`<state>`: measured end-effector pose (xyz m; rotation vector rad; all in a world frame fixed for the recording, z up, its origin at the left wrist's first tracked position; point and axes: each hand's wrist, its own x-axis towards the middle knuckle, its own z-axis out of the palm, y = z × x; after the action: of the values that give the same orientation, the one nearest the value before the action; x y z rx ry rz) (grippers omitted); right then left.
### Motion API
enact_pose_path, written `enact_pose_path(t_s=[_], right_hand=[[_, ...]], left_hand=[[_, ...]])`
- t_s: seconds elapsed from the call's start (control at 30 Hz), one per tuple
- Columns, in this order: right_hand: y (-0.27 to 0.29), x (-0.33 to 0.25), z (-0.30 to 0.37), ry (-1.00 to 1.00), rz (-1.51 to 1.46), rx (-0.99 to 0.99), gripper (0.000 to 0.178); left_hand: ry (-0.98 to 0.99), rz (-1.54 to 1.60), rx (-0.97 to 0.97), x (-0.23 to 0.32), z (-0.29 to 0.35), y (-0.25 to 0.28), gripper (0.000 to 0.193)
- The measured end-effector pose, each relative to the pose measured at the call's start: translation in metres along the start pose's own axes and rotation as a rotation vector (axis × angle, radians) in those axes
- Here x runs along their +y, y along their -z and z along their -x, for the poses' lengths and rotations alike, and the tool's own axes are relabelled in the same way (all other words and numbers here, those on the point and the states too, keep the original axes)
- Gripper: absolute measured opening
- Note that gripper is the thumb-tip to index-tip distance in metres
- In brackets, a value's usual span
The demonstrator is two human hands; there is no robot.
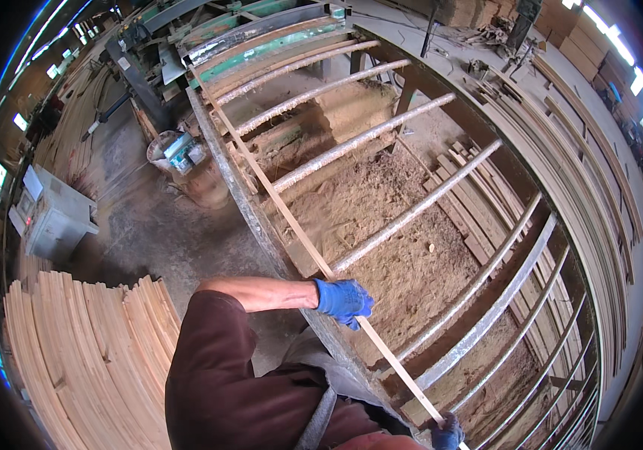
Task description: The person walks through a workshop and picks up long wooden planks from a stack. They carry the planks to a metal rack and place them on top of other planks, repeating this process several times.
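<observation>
A long, thin, pale wooden strip (pixel 291 216) lies lengthwise over the round metal rollers (pixel 411 211) of a grey metal-framed table (pixel 242 196), close to the rail beside the person. The left hand (pixel 344 300), in a blue glove, is wrapped around the strip partway along. The right hand (pixel 447 433), also gloved, is at its lower end; shadow and the frame edge hide whether those fingers are closed.

The strip is probably light and dry, fairly stiff over a short span but whippy at full length, with edges that may splinter. 2 well-separated holds, gloves on, should limit sagging and twisting.
</observation>
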<state>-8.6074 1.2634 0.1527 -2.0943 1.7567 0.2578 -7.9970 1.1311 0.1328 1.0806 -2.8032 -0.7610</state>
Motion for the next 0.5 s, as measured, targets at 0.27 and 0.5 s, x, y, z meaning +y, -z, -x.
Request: enact_pose_path(t_s=[0.27, 0.5], right_hand=[[-0.043, -0.005, 0.064, -0.073, -0.081, -0.110, 0.050], [-0.010, -0.015, 0.076, 0.130, 0.079, 0.069, 0.040]], left_hand=[[0.062, -0.140, -0.092, 0.026, 0.048, 0.038, 0.050], [0.177, -0.290, 0.172, 0.059, 0.047, -0.023, 0.049]])
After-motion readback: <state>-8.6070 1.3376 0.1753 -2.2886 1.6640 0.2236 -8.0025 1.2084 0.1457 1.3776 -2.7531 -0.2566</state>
